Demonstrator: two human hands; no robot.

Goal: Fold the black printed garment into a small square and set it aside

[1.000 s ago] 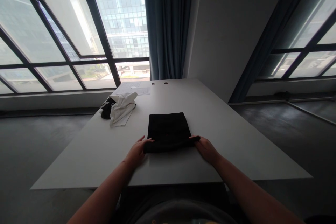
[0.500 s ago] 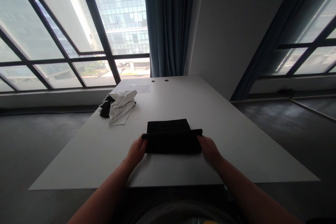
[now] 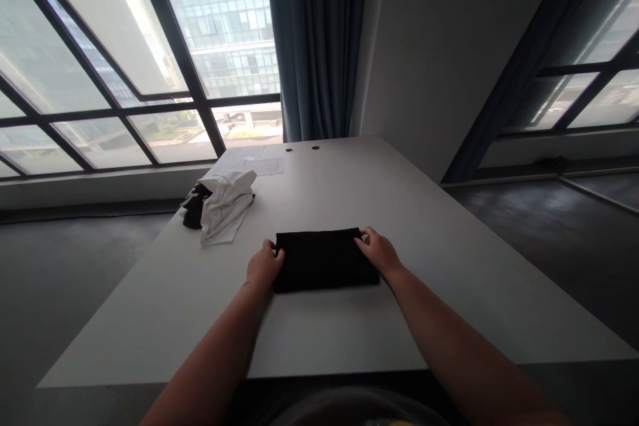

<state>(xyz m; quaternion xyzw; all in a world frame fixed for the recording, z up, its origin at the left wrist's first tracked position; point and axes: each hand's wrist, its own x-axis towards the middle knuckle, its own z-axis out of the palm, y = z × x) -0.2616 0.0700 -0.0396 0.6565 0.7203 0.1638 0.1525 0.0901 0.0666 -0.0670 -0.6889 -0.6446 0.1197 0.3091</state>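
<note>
Since the earlier frame, the near half of the black folded garment (image 3: 322,259) has been carried over onto the far half, and both hands have travelled forward with it. The white table (image 3: 449,266) carries the garment at its centre, lying flat as a compact rectangle, with a crumpled white cloth (image 3: 224,205) well apart at far left. The left hand (image 3: 264,266) pinches the far left corner and the right hand (image 3: 379,254) the far right, apparently to align the edges.
</note>
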